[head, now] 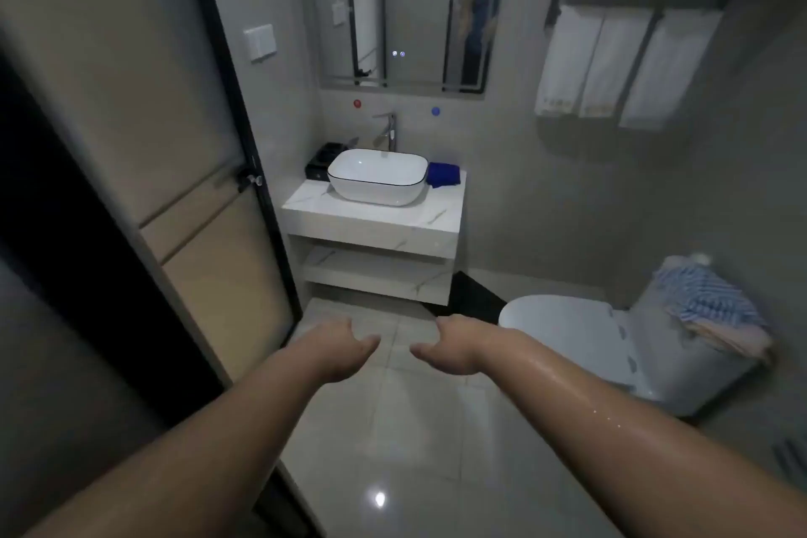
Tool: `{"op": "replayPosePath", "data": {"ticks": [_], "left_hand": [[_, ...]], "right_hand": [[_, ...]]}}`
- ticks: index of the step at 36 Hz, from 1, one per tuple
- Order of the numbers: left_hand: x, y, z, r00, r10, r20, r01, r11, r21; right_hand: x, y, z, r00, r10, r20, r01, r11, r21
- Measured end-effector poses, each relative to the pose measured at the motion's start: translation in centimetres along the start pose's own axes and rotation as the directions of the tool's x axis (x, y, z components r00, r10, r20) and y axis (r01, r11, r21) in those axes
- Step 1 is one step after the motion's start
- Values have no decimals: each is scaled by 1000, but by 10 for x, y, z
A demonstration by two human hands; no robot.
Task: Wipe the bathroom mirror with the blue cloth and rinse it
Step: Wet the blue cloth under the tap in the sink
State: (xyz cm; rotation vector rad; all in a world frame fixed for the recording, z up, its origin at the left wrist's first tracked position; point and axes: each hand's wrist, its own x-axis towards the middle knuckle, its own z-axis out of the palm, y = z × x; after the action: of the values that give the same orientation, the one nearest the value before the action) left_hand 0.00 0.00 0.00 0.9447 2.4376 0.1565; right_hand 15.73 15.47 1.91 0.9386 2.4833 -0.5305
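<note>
The basin [377,175] is sitting on the vanity counter [371,216], with the cloth [443,174] lying at its 3 o'clock, the faucet [390,130] standing at 12 o'clock and the mirror [406,4] hanging above. The toilet [567,328] is standing on the floor [415,406] at 4 o'clock from the vanity counter.

You are facing grey walls [567,197] and a glossy tiled floor [419,419]; a white vanity [371,227] is carrying a basin [377,177], a toilet [563,328] is sitting right of it, white towels [611,66] hanging above.
</note>
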Motion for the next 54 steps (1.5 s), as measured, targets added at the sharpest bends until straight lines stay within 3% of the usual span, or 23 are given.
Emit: {"op": "replayPosePath", "data": {"ticks": [10,18,37,45,54], "left_hand": [[51,20,-23,998,60,-31,-57,993,100],[113,23,-41,995,67,-68,-62,996,64],[360,95,-114,999,-6,-52,6,1000,1],[439,90,-148,999,-41,-14,41,999,4],[555,47,-202,1000,20,-11,-19,997,81]], "right_hand": [[65,4,-40,1000,8,-28,-7,1000,9],[136,0,-73,999,-49,-9,49,997,-53],[384,94,-189,996,-87,-16,88,994,63],[448,74,-230,991,-128,29,126,988,86],[553,37,-268,995,-99,10,97,988,122]]}}
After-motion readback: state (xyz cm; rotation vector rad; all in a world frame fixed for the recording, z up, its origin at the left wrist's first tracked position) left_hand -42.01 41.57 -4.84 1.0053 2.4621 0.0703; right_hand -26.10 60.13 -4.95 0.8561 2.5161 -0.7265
